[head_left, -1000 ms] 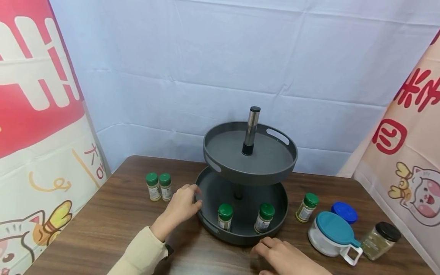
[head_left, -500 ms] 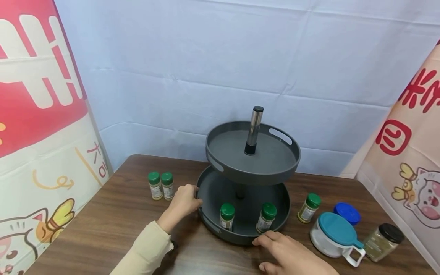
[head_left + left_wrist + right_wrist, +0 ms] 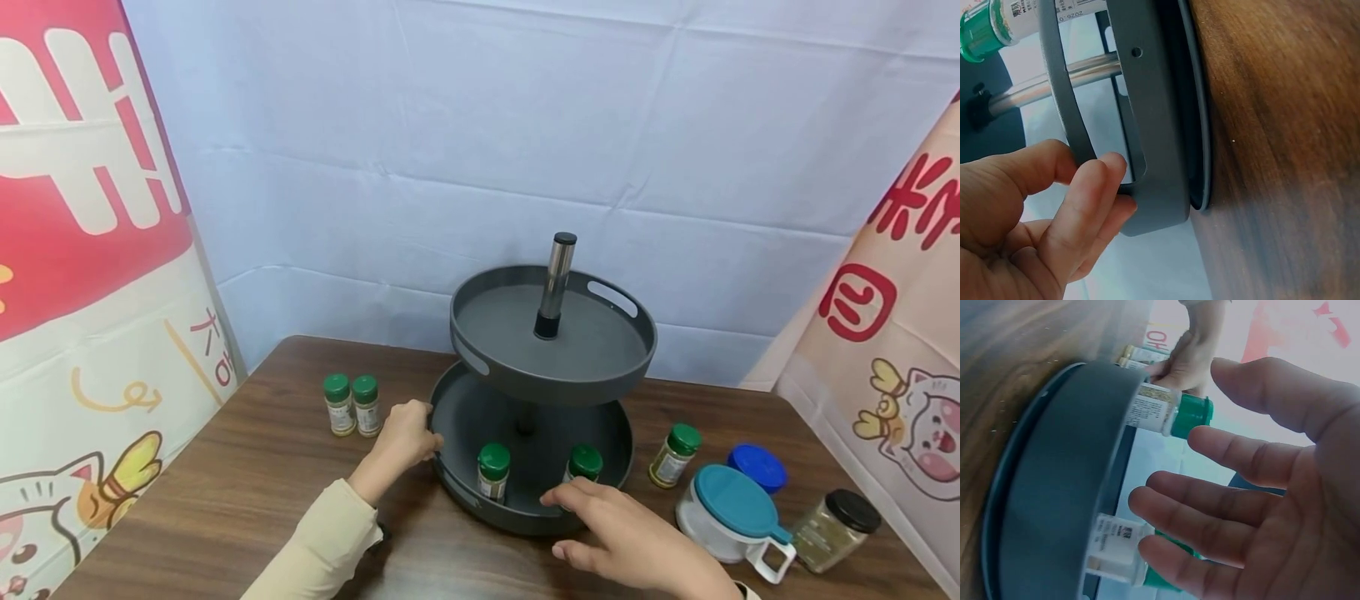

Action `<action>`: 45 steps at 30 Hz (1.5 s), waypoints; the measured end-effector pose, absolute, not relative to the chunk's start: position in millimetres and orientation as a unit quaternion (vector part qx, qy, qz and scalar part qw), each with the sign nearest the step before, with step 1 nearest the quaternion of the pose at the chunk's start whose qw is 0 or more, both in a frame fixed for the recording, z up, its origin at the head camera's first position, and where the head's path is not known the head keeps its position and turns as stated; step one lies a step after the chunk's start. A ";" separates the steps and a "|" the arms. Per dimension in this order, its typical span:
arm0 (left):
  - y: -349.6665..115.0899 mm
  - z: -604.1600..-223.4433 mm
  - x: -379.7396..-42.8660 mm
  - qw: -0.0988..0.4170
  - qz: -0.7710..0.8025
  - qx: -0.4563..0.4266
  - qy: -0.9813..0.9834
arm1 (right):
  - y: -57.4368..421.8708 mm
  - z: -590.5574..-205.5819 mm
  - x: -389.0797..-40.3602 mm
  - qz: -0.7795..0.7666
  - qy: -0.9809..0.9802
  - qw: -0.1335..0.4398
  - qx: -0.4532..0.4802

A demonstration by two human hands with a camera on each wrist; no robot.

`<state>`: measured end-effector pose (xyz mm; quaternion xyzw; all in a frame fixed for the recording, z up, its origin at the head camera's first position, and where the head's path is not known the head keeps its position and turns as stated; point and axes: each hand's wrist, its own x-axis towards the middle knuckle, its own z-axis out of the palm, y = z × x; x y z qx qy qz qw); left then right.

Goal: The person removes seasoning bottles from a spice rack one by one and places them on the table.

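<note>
A dark grey two-tier round tray stands on the table, its upper tier [image 3: 495, 321] held on a metal post [image 3: 557, 279]. My left hand [image 3: 401, 442] grips the left rim of the lower tier [image 3: 468, 408]; in the left wrist view, thumb and fingers pinch the rim bar [image 3: 1063, 81] over the handle slot. Two green-capped spice jars stand inside this tier: a left jar [image 3: 493, 473] and a right jar [image 3: 585, 460], which my right hand [image 3: 622, 533] partly hides. That hand hovers at the front rim, fingers extended and spread, holding nothing.
Two more green-capped jars [image 3: 352, 407] stand to the left on the wooden table [image 3: 247, 467]. On the right are another green-capped jar [image 3: 673, 457], a blue lid [image 3: 757, 467], a teal-lidded container with a white handle [image 3: 731, 508] and a black-capped jar [image 3: 836, 529].
My left hand's fingers have closed onto the lower tier's left rim. My right hand has risen from the front rim and now covers part of the right jar. The jars stay in place.
</note>
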<state>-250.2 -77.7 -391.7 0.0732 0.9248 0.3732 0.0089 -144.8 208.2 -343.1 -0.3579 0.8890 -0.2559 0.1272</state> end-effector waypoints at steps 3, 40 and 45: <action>-77.5 -391.6 -250.1 0.011 0.377 0.071 0.923 | 203.6 -341.4 -148.8 -0.266 0.886 0.116 -0.362; -76.3 -392.6 -254.3 0.017 0.364 0.064 0.929 | 136.6 -348.8 -186.4 -0.218 0.887 -0.009 -0.408; -77.6 -392.6 -253.5 0.016 0.360 0.063 0.931 | 137.2 -351.4 -187.7 -0.212 0.887 -0.033 -0.409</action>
